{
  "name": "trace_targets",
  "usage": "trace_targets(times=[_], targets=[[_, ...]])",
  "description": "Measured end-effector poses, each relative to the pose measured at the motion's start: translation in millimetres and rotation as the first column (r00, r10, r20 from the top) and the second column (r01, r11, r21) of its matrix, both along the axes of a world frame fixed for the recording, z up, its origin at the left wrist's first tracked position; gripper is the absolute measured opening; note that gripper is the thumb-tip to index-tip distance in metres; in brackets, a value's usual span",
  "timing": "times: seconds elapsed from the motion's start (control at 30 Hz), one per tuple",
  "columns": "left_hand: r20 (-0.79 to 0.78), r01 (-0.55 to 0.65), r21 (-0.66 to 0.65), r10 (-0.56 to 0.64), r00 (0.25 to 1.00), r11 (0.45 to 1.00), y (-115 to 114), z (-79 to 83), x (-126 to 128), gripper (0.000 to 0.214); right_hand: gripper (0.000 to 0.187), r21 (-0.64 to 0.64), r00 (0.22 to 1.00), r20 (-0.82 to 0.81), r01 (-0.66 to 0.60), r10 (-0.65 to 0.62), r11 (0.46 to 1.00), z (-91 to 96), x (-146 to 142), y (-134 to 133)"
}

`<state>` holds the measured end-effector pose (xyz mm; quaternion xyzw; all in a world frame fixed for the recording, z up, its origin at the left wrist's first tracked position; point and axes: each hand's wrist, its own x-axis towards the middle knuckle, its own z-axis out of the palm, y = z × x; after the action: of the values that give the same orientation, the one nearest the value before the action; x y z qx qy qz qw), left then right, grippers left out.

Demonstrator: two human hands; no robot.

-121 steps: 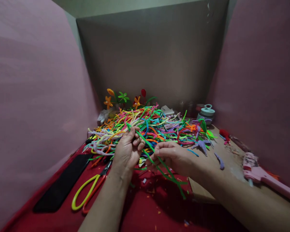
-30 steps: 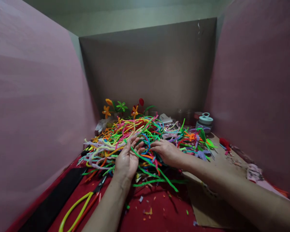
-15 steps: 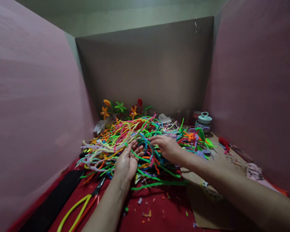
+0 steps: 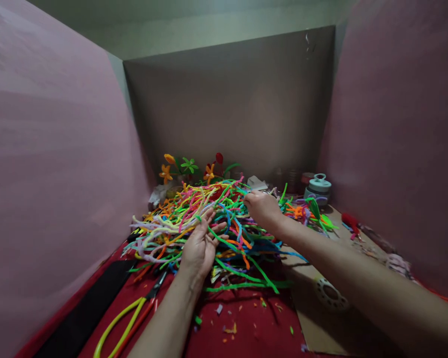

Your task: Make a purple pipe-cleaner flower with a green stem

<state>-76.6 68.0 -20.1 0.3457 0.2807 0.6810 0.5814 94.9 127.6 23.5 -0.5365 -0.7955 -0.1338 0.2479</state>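
Observation:
A tangled heap of colourful pipe cleaners (image 4: 179, 219) spreads over the table. My left hand (image 4: 200, 248) lies palm up at the heap's front, fingers apart, with a green pipe cleaner (image 4: 224, 241) running across them. Farther back and to the right, my right hand (image 4: 263, 209) is closed over the heap. A blue-green pipe cleaner (image 4: 242, 191) shows at its fingertips; the grip itself is partly hidden by the hand.
Scissors with yellow and red handles (image 4: 134, 311) lie front left beside a black strip (image 4: 93, 303). Pipe-cleaner flowers (image 4: 188, 165) stand behind the heap. At right are a teal-lidded container (image 4: 318, 186), a white ring with holes (image 4: 330, 294) and brown board (image 4: 309, 318). Pink panels flank the table.
My right hand has risen and moved back and slightly right, its fingers now closed. A blue strand now sticks out below the right forearm. My left hand stays palm up.

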Motion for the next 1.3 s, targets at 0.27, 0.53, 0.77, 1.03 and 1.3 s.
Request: trace_targets(times=[0.27,0.53,0.77,1.03,1.3], targets=[[-0.002,-0.001,-0.048,0.001,1.0,0.999,3,-3.4,-3,0.024,0.027,0.108,0.996,-0.034,0.081,-0.078,0.991,15.0,23,-3],[-0.012,-0.02,-0.072,0.019,1.0,0.997,2,-1.1,-2,0.026,0.024,0.177,0.966,-0.209,0.191,-0.153,0.966,33.6,68,-1],[-0.009,-0.034,-0.077,0.033,0.999,0.996,2,-2.2,-2,0.026,0.022,0.176,0.924,-0.364,0.195,-0.12,0.965,26.8,78,-7],[-0.004,-0.046,-0.087,0.046,0.999,0.995,3,-1.7,-3,0.025,0.022,0.172,0.805,-0.58,0.266,-0.121,0.948,35.9,77,-11],[-0.011,-0.048,-0.09,0.047,0.999,0.995,1,0.5,-2,0.022,0.019,-0.055,0.564,-0.825,-0.126,0.026,0.991,25.8,48,-19]])
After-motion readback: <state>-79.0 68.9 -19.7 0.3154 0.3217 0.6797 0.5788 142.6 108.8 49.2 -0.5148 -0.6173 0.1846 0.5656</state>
